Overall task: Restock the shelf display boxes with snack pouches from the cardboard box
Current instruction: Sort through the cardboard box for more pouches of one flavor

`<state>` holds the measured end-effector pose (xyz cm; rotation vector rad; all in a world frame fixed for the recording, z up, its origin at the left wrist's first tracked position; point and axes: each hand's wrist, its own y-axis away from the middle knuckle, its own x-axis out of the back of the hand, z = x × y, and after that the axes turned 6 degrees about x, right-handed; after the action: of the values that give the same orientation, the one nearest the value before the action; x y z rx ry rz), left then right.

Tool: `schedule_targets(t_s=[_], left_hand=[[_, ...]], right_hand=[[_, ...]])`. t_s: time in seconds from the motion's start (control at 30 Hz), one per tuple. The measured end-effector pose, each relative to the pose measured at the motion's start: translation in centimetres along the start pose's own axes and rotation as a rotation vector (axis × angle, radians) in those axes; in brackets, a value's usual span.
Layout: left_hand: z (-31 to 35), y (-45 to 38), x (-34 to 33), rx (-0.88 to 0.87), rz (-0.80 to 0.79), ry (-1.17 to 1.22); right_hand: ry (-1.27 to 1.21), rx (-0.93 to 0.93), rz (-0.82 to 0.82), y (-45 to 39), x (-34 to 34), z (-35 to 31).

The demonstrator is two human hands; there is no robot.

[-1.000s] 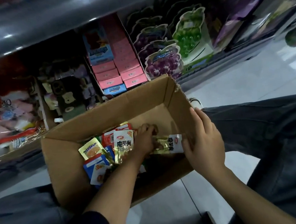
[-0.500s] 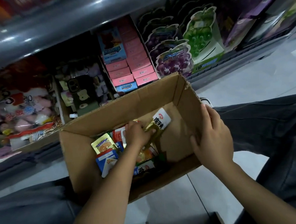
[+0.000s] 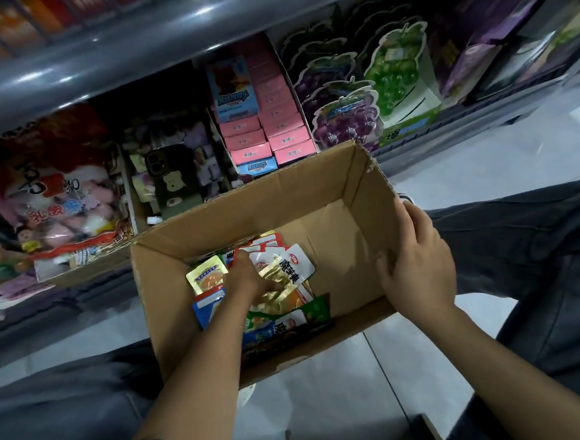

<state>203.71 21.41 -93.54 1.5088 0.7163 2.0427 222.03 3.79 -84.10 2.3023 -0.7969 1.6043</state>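
Scene: A person crouches before a shop shelf (image 3: pixel 172 32), a cardboard box (image 3: pixel 213 225) on the floor between the knees.
Left hand: The left hand (image 3: pixel 251 277) reaches into the box and grasps a gold-and-white snack pouch (image 3: pixel 293 266), fingers curled over its lower part.
Right hand: The right hand (image 3: pixel 416 260) clasps the box's wall at 3 o'clock, thumb inside, fingers wrapped over the outer face, steadying it.
Pouches: The loose pile (image 3: pixel 271 310) lies on the box floor toward 9 o'clock; the half toward 3 o'clock shows bare cardboard. The held pouch sits on top of the pile, just at 2 o'clock of the left hand and well apart from the right.
Shelf: Pink boxes (image 3: pixel 275 131) and grape-shaped packs (image 3: pixel 347 119) stand at 12 and 1 o'clock beyond the box.
Doing it well: Probably best to lift the pouch clear without dragging neighbours, gathering like-labelled pouches together, and to keep the box braced so it does not slide.
Risk: The slick foil may slip from a shallow grasp.
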Motion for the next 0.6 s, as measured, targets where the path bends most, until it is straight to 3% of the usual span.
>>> schedule_targets(t_s=[0.13,0.6], left_hand=[[0.5,-0.2,1.0,-0.029,-0.132,-0.103],[1.2,0.8,0.8,-0.010,-0.277,-0.092]], right_hand=[[-0.001,-0.004,0.002,0.0,0.0,0.1],[0.003,-0.031,-0.006,0.0,0.0,-0.1]])
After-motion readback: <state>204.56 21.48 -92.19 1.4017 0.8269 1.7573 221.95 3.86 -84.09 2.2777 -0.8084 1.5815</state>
